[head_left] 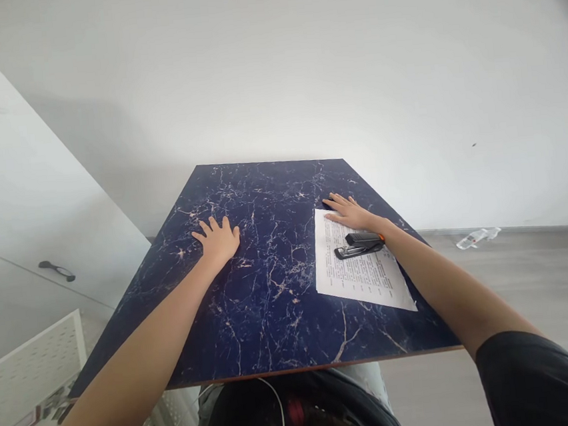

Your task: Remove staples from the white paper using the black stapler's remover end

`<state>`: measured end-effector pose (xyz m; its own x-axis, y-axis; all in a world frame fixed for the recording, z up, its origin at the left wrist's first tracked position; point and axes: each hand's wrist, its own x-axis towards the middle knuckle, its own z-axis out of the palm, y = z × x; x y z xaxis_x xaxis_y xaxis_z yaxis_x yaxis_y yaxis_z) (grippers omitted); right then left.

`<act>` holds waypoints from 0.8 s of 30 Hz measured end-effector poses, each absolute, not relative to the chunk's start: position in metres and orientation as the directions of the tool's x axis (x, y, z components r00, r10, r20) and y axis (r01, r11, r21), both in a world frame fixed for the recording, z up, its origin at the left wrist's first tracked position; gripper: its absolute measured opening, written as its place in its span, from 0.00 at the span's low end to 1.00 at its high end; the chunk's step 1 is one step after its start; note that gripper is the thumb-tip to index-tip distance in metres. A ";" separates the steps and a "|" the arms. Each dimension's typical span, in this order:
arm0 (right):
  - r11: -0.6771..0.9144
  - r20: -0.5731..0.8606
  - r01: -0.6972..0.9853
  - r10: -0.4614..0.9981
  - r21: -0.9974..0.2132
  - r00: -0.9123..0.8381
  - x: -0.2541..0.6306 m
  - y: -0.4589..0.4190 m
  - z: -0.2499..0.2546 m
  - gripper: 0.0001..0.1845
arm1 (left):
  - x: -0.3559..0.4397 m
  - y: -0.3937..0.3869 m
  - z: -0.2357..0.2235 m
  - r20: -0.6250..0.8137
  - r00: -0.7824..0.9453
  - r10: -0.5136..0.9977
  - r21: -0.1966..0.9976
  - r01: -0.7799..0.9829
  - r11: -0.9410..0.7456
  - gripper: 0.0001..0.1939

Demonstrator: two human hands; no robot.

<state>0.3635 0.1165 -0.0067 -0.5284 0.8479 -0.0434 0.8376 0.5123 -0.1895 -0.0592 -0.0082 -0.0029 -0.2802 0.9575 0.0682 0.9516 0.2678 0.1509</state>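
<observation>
My left hand (219, 240) lies flat with fingers spread on the left part of the dark blue marble-patterned table (272, 294). On the right side, my right hand (348, 212) rests palm down, fingers stretched out, over the top edge of the printed paper (351, 283). A black stapler (360, 244) lies on the paper just below that hand, its jaws apart and its back end beside my right wrist. Part of the paper is covered by the stapler and my right forearm. Neither hand holds anything.
The table's far edge is near a white wall (260, 68). A white cabinet (24, 178) with a dark handle (57, 270) stands at left, above a white perforated bin or basket (30, 341). A clear plastic item (477, 238) lies on the floor at right. A white cable (281, 407) hangs at my lap.
</observation>
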 end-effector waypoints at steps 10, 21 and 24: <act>0.570 0.018 0.796 0.815 -0.206 -0.579 0.343 0.110 -0.006 0.46 | -0.063 -0.004 -0.010 0.106 -0.280 0.954 0.202 0.946 0.255 0.38; 0.734 0.121 0.622 0.668 -0.272 -0.734 0.167 0.089 -0.005 0.43 | -0.045 -0.010 -0.004 0.222 -0.011 0.975 0.321 0.945 -0.062 0.24; 0.749 0.251 0.579 0.657 -0.322 -0.711 0.149 0.075 0.008 0.32 | -0.044 -0.011 -0.005 0.209 0.030 0.977 0.283 0.955 -0.089 0.21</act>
